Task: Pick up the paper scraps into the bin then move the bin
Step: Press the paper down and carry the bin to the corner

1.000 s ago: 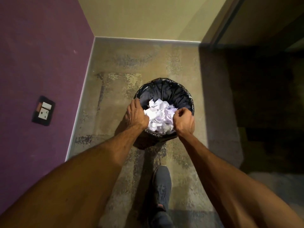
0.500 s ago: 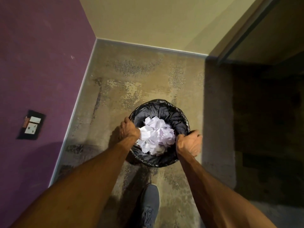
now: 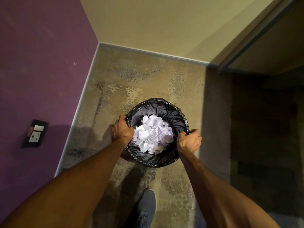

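A round bin (image 3: 166, 107) lined with a black plastic bag is in front of me, above a mottled floor. Crumpled white paper scraps (image 3: 153, 134) fill its middle. My left hand (image 3: 121, 130) grips the bin's left rim, fingers curled over the liner. My right hand (image 3: 190, 140) is closed on the right rim. Both arms reach forward from the bottom of the view. Whether the bin's base touches the floor is hidden.
A purple wall (image 3: 41, 71) with a dark wall socket (image 3: 35, 133) runs along the left. A cream wall (image 3: 156, 27) closes the corner ahead. A dark doorway or recess (image 3: 263, 112) lies to the right. My grey shoe (image 3: 145, 208) is on the floor below the bin.
Both hands shifted from the near rim and the paper to opposite sides of the rim. The view tilted up and the bin now sits lower in it.
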`<state>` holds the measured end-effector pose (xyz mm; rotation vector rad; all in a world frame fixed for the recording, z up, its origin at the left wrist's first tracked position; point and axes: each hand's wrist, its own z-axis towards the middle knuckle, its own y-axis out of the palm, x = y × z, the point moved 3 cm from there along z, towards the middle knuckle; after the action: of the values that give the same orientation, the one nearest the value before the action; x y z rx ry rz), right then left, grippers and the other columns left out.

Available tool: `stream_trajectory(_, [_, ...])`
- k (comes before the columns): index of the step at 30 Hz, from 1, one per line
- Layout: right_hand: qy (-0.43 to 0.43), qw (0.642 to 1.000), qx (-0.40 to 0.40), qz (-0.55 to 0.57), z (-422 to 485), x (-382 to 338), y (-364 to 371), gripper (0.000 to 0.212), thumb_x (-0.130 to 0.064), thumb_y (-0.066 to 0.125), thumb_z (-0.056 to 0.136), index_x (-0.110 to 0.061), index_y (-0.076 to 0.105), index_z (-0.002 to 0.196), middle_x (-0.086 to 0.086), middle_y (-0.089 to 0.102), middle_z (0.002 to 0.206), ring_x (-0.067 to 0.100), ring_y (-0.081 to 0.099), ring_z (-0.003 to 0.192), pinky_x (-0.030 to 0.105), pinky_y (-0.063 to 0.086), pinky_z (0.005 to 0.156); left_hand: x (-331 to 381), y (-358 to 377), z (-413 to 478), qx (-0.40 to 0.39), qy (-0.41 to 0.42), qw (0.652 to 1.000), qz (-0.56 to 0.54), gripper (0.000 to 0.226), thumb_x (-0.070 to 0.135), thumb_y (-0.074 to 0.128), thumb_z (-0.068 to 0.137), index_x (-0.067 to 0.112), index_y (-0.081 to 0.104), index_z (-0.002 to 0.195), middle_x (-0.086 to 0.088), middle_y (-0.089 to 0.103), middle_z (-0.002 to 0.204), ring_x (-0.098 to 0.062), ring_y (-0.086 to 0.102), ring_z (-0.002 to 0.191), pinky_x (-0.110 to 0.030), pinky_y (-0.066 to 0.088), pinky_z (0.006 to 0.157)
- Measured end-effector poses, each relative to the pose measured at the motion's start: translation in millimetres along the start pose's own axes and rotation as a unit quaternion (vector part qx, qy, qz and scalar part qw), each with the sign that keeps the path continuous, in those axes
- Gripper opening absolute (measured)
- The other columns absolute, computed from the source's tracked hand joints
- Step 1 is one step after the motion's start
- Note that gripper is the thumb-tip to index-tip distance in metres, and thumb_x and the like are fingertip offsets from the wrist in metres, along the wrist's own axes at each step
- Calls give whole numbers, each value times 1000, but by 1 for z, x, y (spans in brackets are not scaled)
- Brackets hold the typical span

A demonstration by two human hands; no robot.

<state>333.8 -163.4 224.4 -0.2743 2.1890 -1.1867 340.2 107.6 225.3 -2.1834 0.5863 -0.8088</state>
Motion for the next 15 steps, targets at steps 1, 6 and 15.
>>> stream_trajectory(1, [-6,1000,5,8,0,-12,-4,42,-19,71,93,0,53,126,28,57,124,46,56,117,48,45,98,4,-10,1,3,3,1000,-8,47,25,70,95,18,50,138,-17,66,126,-43,64,116,-41,44,77])
stream_trajectory(6, [-3,999,-13,53,0,-78,-18,45,-31,67,83,4,64,112,28,61,122,45,61,110,47,50,95,27,-66,9,46,13,998,-42,44,15,64,97,19,51,139,-13,65,125,-38,66,108,-38,43,73])
stream_trajectory(15, [-132,985,-94,58,16,-239,12,27,-21,65,88,-13,71,113,17,76,106,40,70,101,41,56,87,52,-155,89,127,-14,985,-115,55,5,63,98,18,48,149,-13,69,118,-36,70,100,-47,61,80])
